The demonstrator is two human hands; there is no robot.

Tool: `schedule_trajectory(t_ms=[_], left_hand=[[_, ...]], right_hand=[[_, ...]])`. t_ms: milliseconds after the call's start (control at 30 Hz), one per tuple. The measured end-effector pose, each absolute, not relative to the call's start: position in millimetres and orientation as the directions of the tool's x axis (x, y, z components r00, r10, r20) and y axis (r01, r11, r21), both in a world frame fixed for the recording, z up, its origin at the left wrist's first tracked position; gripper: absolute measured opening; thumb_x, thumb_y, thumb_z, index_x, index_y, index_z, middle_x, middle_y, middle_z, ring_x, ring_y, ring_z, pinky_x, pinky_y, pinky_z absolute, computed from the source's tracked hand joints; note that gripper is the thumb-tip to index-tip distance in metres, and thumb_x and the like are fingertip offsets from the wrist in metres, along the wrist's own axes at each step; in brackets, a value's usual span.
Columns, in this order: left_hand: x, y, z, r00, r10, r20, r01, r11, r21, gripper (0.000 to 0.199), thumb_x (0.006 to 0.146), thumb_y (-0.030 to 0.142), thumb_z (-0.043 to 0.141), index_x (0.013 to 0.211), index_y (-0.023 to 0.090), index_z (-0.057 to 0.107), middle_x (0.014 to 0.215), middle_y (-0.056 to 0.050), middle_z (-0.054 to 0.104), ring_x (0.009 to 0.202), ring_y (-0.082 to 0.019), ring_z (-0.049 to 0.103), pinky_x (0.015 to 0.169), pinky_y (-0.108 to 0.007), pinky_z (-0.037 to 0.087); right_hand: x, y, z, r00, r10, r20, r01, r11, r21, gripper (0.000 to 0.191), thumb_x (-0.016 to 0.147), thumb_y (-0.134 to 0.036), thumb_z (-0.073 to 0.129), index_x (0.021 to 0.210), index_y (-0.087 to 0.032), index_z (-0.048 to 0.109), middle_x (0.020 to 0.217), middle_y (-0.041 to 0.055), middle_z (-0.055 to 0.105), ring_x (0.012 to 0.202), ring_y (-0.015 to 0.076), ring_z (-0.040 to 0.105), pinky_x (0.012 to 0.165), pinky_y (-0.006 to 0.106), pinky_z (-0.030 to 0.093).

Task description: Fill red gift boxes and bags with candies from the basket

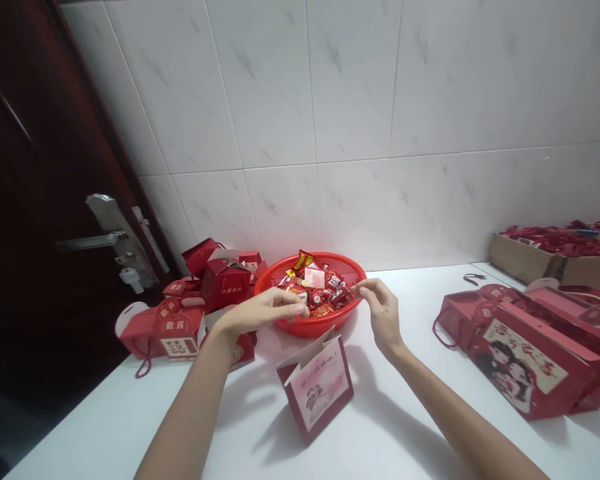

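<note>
My left hand (265, 309) reaches over the near left rim of a red plastic basket (307, 328), its fingers bent together above the wrapped sweets (325, 300). At the basket's right rim is my right hand (377, 303), thumb and index finger pinched by the sweets. What either hand holds, if anything, is too small to make out. Between my forearms, in front of the basket, a small red box (325, 387) with a pink printed panel stands tilted, its top flaps partly apart.
Red gift boxes (180, 330) are piled on the left of the white table (405, 433). Larger red boxes (530, 353) stand at right, with a cardboard tray (525, 260) of red items behind. A tiled wall (355, 207) backs the table; a dark door (45, 167) is at left.
</note>
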State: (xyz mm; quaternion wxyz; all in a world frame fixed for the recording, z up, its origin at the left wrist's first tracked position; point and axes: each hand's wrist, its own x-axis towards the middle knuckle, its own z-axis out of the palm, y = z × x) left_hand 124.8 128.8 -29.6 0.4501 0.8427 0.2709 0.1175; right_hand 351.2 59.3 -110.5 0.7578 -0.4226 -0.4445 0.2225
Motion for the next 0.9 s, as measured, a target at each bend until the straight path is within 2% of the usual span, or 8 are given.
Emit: schedule_trajectory(t_ms=[133,200,300,467,533,633,733,900], left_hand=[[159,158,-39,0.845,0.534,-0.036,0.386,-0.56,0.733,0.029,0.085,0.04,0.061,0.092,0.015,0.073,0.092,-0.005,0.07,0.086,-0.018,0.062,0.076,-0.026,0.046],[182,173,-50,0.879,0.462,-0.116,0.424,-0.65,0.63,0.024,0.081,0.03,0.059,0.094,0.016,0.073,0.085,-0.003,0.07,0.079,-0.017,0.061,0.07,-0.024,0.045],[210,190,-67,0.883,0.398,-0.25,0.47,-0.77,0.431,0.027,0.076,0.021,0.057,0.099,0.017,0.071,0.087,-0.003,0.07,0.077,-0.017,0.062,0.067,-0.024,0.045],[229,206,-81,0.786,0.493,-0.375,0.579,-0.798,0.165,0.05,0.065,0.019,0.065,0.115,0.019,0.067,0.1,-0.006,0.072,0.079,-0.022,0.064,0.063,-0.027,0.046],[229,211,-82,0.755,0.536,-0.377,0.607,-0.79,0.092,0.049,0.063,0.02,0.068,0.112,0.021,0.069,0.097,-0.006,0.072,0.079,-0.023,0.064,0.062,-0.027,0.046],[226,219,-83,0.761,0.589,-0.271,0.625,-0.778,0.067,0.033,0.063,0.022,0.072,0.096,0.023,0.071,0.083,-0.002,0.071,0.076,-0.022,0.064,0.063,-0.026,0.044],[220,226,-84,0.732,0.667,-0.141,0.68,-0.728,0.084,0.019,0.065,0.023,0.073,0.083,0.021,0.07,0.079,-0.001,0.07,0.075,-0.02,0.063,0.064,-0.025,0.043],[213,236,-83,0.651,0.759,-0.017,0.755,-0.645,0.119,0.02,0.068,0.017,0.07,0.088,0.02,0.071,0.088,-0.003,0.074,0.085,-0.021,0.066,0.07,-0.024,0.045]], right_hand=[[362,68,-119,0.391,0.728,0.563,0.235,0.512,-0.826,0.014,0.082,-0.028,0.055,0.082,-0.022,0.067,0.087,0.0045,0.072,0.087,0.0227,0.064,0.084,0.038,0.048],[362,71,-126,0.277,0.746,0.606,0.341,0.513,-0.788,0.016,0.085,-0.028,0.054,0.088,-0.023,0.069,0.093,0.0053,0.073,0.09,0.0235,0.065,0.085,0.039,0.047],[361,78,-140,0.095,0.757,0.647,0.509,0.522,-0.685,0.019,0.089,-0.029,0.052,0.083,-0.024,0.069,0.085,0.0053,0.073,0.083,0.0235,0.062,0.084,0.041,0.044],[363,85,-155,-0.026,0.72,0.694,0.637,0.547,-0.543,0.028,0.096,-0.03,0.044,0.08,-0.023,0.066,0.078,0.0056,0.067,0.078,0.0223,0.057,0.086,0.042,0.042],[363,85,-156,-0.036,0.71,0.703,0.648,0.552,-0.525,0.028,0.097,-0.03,0.043,0.08,-0.024,0.064,0.077,0.005,0.066,0.078,0.022,0.055,0.086,0.041,0.041],[363,84,-156,-0.053,0.712,0.7,0.65,0.557,-0.517,0.028,0.098,-0.03,0.041,0.081,-0.024,0.063,0.077,0.0045,0.066,0.079,0.0218,0.055,0.087,0.041,0.04],[363,84,-156,-0.054,0.711,0.701,0.655,0.555,-0.513,0.028,0.098,-0.03,0.041,0.08,-0.024,0.062,0.075,0.0042,0.065,0.077,0.022,0.053,0.086,0.041,0.039],[364,84,-157,-0.055,0.711,0.701,0.654,0.555,-0.513,0.029,0.098,-0.031,0.041,0.079,-0.024,0.061,0.076,0.0046,0.065,0.077,0.0224,0.053,0.086,0.041,0.038]])
